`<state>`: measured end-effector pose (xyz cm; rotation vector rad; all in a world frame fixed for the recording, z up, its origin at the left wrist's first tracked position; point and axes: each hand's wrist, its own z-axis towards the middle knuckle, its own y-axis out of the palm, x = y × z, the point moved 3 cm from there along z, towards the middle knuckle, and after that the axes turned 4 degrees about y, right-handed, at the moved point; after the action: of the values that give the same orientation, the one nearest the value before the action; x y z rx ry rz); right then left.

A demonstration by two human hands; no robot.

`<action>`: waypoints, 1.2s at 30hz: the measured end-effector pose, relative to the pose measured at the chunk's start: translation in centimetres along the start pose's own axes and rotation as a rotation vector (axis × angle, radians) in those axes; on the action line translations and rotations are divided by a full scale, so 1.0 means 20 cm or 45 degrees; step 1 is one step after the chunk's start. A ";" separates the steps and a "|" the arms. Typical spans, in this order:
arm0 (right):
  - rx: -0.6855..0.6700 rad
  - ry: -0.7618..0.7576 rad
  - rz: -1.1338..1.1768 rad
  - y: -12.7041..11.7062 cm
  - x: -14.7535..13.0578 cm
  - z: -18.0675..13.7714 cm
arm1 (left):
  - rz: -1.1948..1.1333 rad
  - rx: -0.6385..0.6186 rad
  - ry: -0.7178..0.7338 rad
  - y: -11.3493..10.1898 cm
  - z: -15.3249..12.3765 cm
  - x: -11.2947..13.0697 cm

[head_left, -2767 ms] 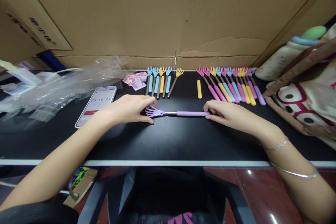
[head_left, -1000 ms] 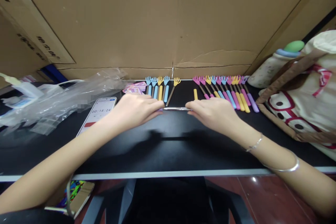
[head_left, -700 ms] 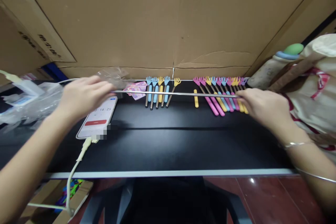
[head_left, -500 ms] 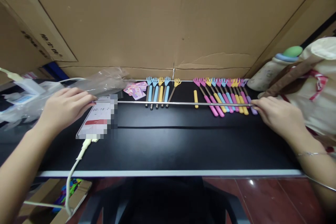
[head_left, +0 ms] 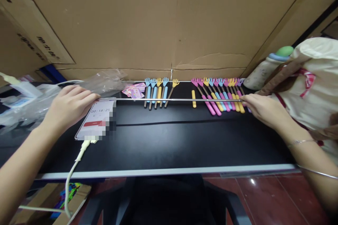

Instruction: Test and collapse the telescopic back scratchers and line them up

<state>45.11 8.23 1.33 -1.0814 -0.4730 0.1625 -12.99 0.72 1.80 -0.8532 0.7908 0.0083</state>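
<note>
Silvery, the thin rod [head_left: 182, 100] spans sideways above the table [head_left: 171, 151] — left hand [head_left: 70, 104] clamped on one end near the phone [head_left: 96, 114], right hand [head_left: 266, 110] clamped on the other by the back scratchers [head_left: 226, 105] — hands well apart, neither clearly nearer its middle.

The black table [head_left: 169, 147] carries a phone [head_left: 96, 116] at nine o'clock, transparent plastic [head_left: 105, 83] at ten, cards [head_left: 136, 94] at eleven, back scratchers [head_left: 215, 107] at twelve and one.

Rod [head_left: 182, 100] is silver; tbl [head_left: 179, 147] is blk w/ lt-gray edge [head_left: 169, 172]; loose grip [head_left: 194, 99] is yel; cards [head_left: 136, 93] pink/purple-patterned.
</note>
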 end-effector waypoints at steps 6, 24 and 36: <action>0.199 -0.247 0.170 -0.14 -0.51 0.12 | -0.221 0.046 0.192 -0.17 0.33 0.38; 0.274 -0.332 0.155 -0.26 -1.05 0.17 | -0.399 0.240 0.209 -0.37 0.58 0.72; 0.272 -0.061 -0.085 -0.04 -0.20 0.05 | -0.082 0.014 -0.145 -0.06 0.07 0.01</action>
<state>41.11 7.23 1.14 -0.8531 -0.5218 0.1765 -11.62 0.85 2.95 -0.8601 0.6558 -0.0042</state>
